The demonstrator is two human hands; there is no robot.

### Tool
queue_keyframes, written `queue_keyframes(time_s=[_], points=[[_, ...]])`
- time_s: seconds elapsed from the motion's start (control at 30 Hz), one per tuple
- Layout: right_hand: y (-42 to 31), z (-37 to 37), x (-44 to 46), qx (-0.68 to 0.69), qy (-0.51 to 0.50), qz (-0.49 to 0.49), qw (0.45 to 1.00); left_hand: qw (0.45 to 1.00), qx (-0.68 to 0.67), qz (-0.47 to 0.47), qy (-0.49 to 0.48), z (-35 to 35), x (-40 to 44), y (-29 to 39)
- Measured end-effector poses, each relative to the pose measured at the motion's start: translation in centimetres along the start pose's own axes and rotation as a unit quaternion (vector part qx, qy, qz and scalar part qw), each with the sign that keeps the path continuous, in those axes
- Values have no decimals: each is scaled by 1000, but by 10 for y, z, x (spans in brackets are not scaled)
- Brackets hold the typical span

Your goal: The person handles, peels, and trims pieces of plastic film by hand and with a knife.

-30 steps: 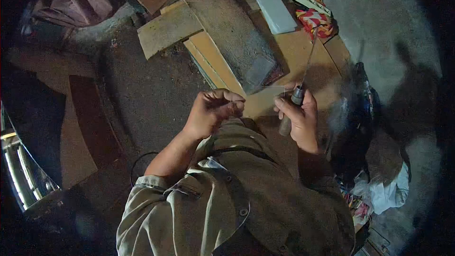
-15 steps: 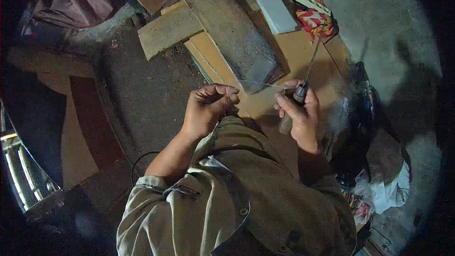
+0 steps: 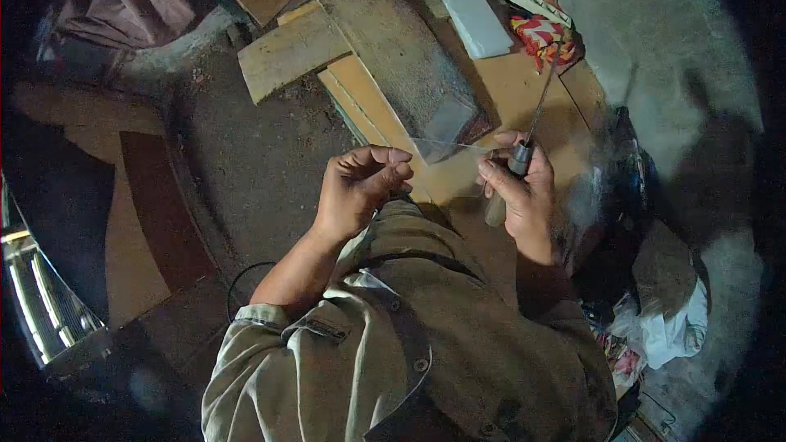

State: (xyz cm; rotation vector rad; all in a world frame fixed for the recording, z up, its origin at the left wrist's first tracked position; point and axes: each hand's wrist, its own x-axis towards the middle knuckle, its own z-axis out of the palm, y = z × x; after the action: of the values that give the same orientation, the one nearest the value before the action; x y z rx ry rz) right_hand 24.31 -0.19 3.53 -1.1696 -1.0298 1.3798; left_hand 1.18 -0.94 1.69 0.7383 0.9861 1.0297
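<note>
My left hand (image 3: 354, 190) is closed in a pinch, thumb against forefinger, on the left end of a thin see-through sheet (image 3: 452, 144). Only the sheet's pale upper edge shows clearly, reaching across to the fingertips of my right hand (image 3: 528, 200). That hand is wrapped round a tool with a stubby handle (image 3: 495, 211), a metal collar (image 3: 521, 155) and a long thin shaft (image 3: 540, 102) pointing up and away. Its exact kind I cannot make out. Beyond the hands, a small clear piece (image 3: 449, 119) lies on a worn dark board (image 3: 393, 49).
Under the boards is a brown work surface (image 3: 508, 90). A white slab (image 3: 472, 18), a white power strip (image 3: 535, 3) and a red-and-yellow cloth (image 3: 544, 39) lie toward the back. White plastic bags (image 3: 673, 327) are at right; brown panels (image 3: 155, 205) stand at left.
My right hand has shifted very slightly, and the tool's handle has tilted a little with it. My left hand stays in place.
</note>
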Motion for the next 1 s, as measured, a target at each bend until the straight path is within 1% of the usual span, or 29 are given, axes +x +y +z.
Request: queue_keyframes(time_s=[0.2,0.27,0.33,0.47,0.53,0.57,0.6,0.63,0.67,0.7,0.73,0.8,0.83,0.9,0.93,0.97,1.0], points=[[-3,1,-1,-7,0,7,1000,1000,9,11,-15,-1,0,-1],[-3,1,0,-19,5,14,1000,1000,-17,7,-16,-1,0,-2],[1,0,2,-14,1,-11,1000,1000,-16,4,-11,-1,0,-4],[8,-5,15,-40,16,2,999,1000,-13,-18,-17,-5,5,-15],[13,-15,29,-94,-8,38,995,999,11,-27,-17,-10,10,-30],[13,-21,39,-128,-34,40,990,997,64,-24,-19,-13,12,-38],[15,-26,49,-129,-35,39,990,993,116,-21,-22,-15,14,-42],[18,-32,60,-178,-69,57,980,990,128,-59,-32,-12,11,-33],[19,-34,69,-227,-102,75,966,990,128,-59,-32,-17,12,-38],[18,-34,78,-238,-121,105,958,985,153,-71,-34,-24,14,-48],[26,-38,90,-239,-119,105,958,980,179,-83,-37,-28,15,-53],[50,-50,116,-262,-178,108,942,979,183,-78,-41,-30,13,-58],[49,-44,123,-301,-176,107,931,979,187,-73,-43,-31,12,-60],[56,-44,140,-309,-187,112,926,977,200,-67,-46,-33,12,-66],[65,-45,150,-316,-198,118,920,974,213,-61,-49,-34,12,-68],[87,-53,166,-334,-190,89,919,973,215,-62,-49,-32,11,-64],[102,-58,180,-332,-189,89,920,971,222,-73,-47,-28,9,-58]])
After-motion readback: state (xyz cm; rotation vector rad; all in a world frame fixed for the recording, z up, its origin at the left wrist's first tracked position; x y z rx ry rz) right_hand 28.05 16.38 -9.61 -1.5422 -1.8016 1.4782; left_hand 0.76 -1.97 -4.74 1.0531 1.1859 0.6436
